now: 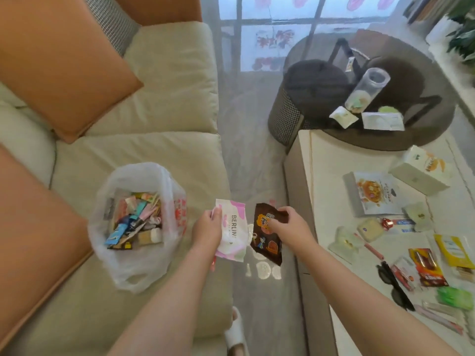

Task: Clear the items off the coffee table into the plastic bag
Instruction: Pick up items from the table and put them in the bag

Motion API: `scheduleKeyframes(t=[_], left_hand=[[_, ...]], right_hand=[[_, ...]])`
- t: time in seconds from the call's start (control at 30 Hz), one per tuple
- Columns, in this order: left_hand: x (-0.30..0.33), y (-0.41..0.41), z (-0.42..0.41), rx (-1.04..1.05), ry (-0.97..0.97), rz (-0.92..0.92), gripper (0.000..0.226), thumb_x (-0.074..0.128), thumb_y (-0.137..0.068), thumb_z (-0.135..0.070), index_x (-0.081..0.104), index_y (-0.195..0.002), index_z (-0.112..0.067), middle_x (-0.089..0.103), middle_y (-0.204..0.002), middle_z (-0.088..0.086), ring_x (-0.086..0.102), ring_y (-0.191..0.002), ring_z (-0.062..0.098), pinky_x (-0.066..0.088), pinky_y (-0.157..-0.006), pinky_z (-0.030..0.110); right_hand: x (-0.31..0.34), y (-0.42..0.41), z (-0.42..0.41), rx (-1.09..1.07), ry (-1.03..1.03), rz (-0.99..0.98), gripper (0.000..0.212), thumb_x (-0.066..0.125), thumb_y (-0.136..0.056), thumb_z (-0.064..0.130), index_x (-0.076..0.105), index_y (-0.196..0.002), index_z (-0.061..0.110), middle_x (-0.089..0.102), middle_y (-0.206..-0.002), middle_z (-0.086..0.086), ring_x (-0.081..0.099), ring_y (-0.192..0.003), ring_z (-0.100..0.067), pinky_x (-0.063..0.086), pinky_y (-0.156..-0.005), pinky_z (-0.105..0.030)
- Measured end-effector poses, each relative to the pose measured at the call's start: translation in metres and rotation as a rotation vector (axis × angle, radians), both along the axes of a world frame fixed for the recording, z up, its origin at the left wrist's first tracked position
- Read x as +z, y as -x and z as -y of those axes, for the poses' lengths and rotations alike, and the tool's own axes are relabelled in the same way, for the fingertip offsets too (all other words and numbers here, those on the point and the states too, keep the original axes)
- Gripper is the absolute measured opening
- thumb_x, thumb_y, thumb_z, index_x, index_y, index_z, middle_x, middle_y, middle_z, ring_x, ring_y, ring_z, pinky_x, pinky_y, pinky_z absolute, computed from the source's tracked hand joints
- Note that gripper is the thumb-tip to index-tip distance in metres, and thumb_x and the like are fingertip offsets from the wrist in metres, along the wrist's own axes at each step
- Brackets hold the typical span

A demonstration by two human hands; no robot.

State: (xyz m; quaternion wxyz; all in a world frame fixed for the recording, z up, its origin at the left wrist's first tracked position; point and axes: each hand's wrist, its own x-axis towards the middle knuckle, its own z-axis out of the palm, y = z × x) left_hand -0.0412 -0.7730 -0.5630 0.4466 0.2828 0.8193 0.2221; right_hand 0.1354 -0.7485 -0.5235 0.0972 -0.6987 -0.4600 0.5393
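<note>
Left grip (pixel 208 228), right grip (pixel 288 224): both clenched, holding.

A home living room. A cream sofa (pixel 154 155) with orange cushions (pixel 59 65) fills the left side, and a white coffee table (pixel 331 176) strewn with snack packets (pixel 375 194) stands on the right. Beyond it sits a round dark side table (pixel 421 80), a window (pixel 272 27) with sheer curtains, and a houseplant (pixel 462 34). A slipper (pixel 235 332) shows on the pale floor (pixel 257 160).

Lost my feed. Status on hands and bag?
Left hand grips pink-white packet. Right hand grips brown packet. Plastic bag open on sofa, path clear.
</note>
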Motion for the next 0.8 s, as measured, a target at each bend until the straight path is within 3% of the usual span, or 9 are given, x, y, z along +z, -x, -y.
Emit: scheduleKeyframes(t=[0.07, 0.17, 0.27, 0.37, 0.5, 0.57, 0.7, 0.8], left_hand=[[-0.006, 0.032, 0.008, 0.071, 0.017, 0.004, 0.043, 0.033, -0.102, -0.041, 0.059, -0.101, -0.007, 0.063, -0.090, 0.007, 0.055, -0.076, 0.021, 0.039, -0.059, 0.028], [-0.010, 0.077, 0.021, 0.149, 0.043, -0.075, 0.043, 0.034, -0.101, -0.041, 0.057, -0.116, -0.007, 0.063, -0.099, 0.009, 0.059, -0.085, 0.025, 0.038, -0.061, 0.028], [-0.013, 0.121, 0.034, 0.253, 0.073, -0.109, 0.039, 0.036, -0.101, -0.037, 0.059, -0.109, -0.006, 0.062, -0.098, 0.008, 0.056, -0.084, 0.025, 0.042, -0.065, 0.028], [-0.017, 0.158, 0.047, 0.414, 0.070, -0.084, 0.040, 0.041, -0.099, -0.034, 0.060, -0.114, -0.002, 0.065, -0.107, 0.017, 0.060, -0.097, 0.034, 0.042, -0.073, 0.032], [-0.021, 0.191, 0.060, 0.539, 0.095, -0.075, 0.028, 0.048, -0.095, -0.031, 0.057, -0.101, -0.005, 0.059, -0.090, 0.011, 0.055, -0.076, 0.026, 0.037, -0.062, 0.029], [-0.025, 0.202, 0.062, 0.589, 0.072, -0.065, 0.024, 0.052, -0.092, -0.032, 0.056, -0.093, -0.008, 0.061, -0.089, 0.012, 0.059, -0.081, 0.030, 0.041, -0.068, 0.032], [-0.031, 0.222, 0.060, 0.643, 0.060, -0.113, 0.018, 0.054, -0.091, -0.029, 0.052, -0.089, -0.011, 0.056, -0.084, 0.005, 0.052, -0.077, 0.025, 0.035, -0.060, 0.029], [-0.034, 0.233, 0.056, 0.616, 0.079, -0.152, 0.015, 0.057, -0.090, -0.026, 0.053, -0.093, -0.011, 0.058, -0.092, 0.006, 0.055, -0.084, 0.026, 0.040, -0.070, 0.029]], right_hand=[[-0.005, 0.036, -0.005, 0.057, 0.022, -0.011, 0.041, 0.059, -0.087, 0.020, 0.047, -0.127, 0.017, 0.060, -0.106, 0.000, 0.063, -0.075, -0.008, 0.054, -0.059, -0.022], [-0.011, 0.088, -0.009, 0.144, 0.033, -0.004, 0.042, 0.059, -0.087, 0.020, 0.048, -0.127, 0.016, 0.063, -0.112, -0.003, 0.065, -0.082, -0.015, 0.056, -0.065, -0.026], [-0.017, 0.137, -0.012, 0.222, 0.017, -0.014, 0.045, 0.062, -0.085, 0.018, 0.048, -0.128, 0.016, 0.061, -0.111, -0.002, 0.064, -0.081, -0.014, 0.055, -0.065, -0.026], [-0.021, 0.179, -0.016, 0.291, 0.002, -0.034, 0.039, 0.063, -0.084, 0.017, 0.051, -0.121, 0.016, 0.060, -0.098, 0.001, 0.059, -0.069, -0.008, 0.049, -0.057, -0.021], [-0.031, 0.227, -0.020, 0.386, -0.022, -0.005, 0.035, 0.063, -0.084, 0.022, 0.051, -0.116, 0.015, 0.063, -0.097, -0.002, 0.063, -0.074, -0.015, 0.054, -0.067, -0.034], [-0.037, 0.246, -0.024, 0.469, -0.052, 0.033, 0.040, 0.064, -0.084, 0.024, 0.049, -0.120, 0.015, 0.062, -0.102, -0.003, 0.064, -0.081, -0.019, 0.055, -0.073, -0.036], [-0.047, 0.278, -0.031, 0.589, -0.104, 0.032, 0.061, 0.067, -0.082, 0.022, 0.037, -0.136, 0.017, 0.060, -0.114, -0.003, 0.064, -0.098, -0.026, 0.055, -0.076, -0.039], [-0.058, 0.296, -0.033, 0.666, -0.130, 0.038, 0.065, 0.061, -0.087, 0.023, 0.027, -0.142, 0.017, 0.058, -0.102, -0.003, 0.064, -0.095, -0.028, 0.054, -0.082, -0.044]])
